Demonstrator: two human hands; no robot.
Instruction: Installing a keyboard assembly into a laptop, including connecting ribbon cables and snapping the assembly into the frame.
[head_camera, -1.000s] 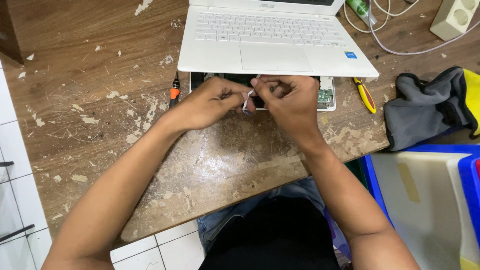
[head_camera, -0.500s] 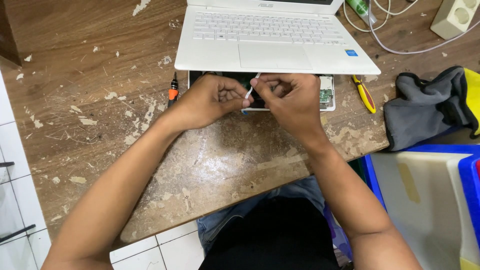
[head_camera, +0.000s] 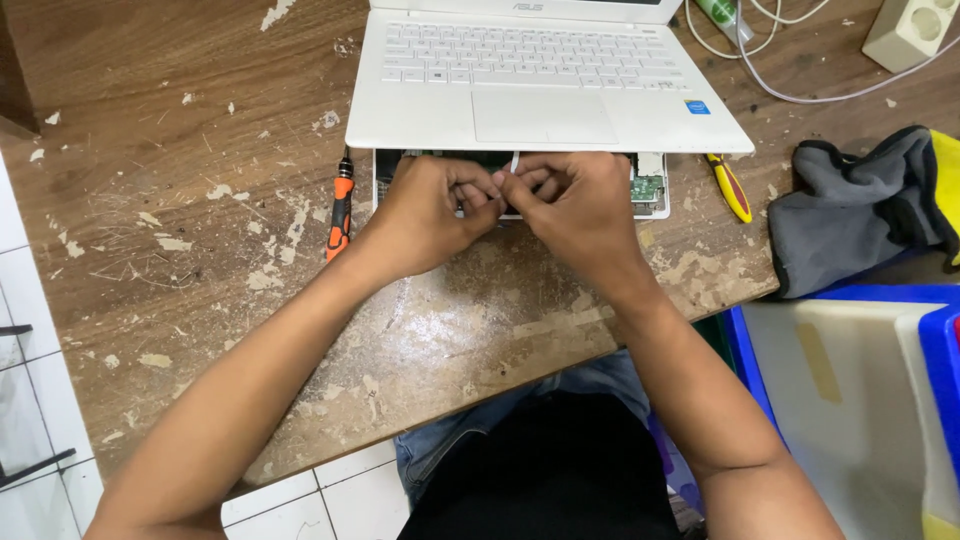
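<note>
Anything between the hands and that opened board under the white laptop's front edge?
Nothing visible. Both the left hand and right hand are already on the exposed board, pinching a small white strip between them. The white laptop overhangs it behind; the orange screwdriver lies aside.

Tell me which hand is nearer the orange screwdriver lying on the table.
Left. The left hand works just to the right of the orange screwdriver, not touching it. The right hand sits farther right, beyond the left hand, at the opened device.
</note>
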